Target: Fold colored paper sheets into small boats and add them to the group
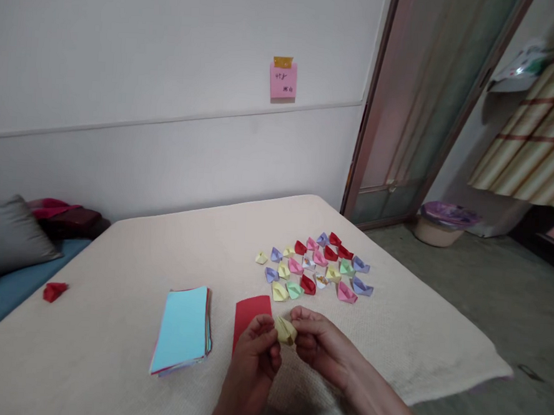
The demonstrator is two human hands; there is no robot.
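My left hand (pixel 255 350) and my right hand (pixel 318 341) meet just above the cream-covered table (pixel 114 266), near its front edge. Both pinch a small folded yellow paper piece (pixel 285 331) between their fingertips. A red paper sheet (pixel 250 313) lies flat under and behind my left hand. To the left of it rests a stack of coloured paper sheets (pixel 184 328) with a light blue sheet on top. Beyond my hands, several small folded paper shapes (pixel 318 266) in red, pink, yellow, green and purple are spread on the cloth.
One red folded piece (pixel 55 291) lies apart at the table's left edge. A grey pillow (pixel 7 235) sits on a blue mattress at the left. A pink sticky note (pixel 283 79) hangs on the wall. A basin (pixel 442 222) stands on the floor by the door.
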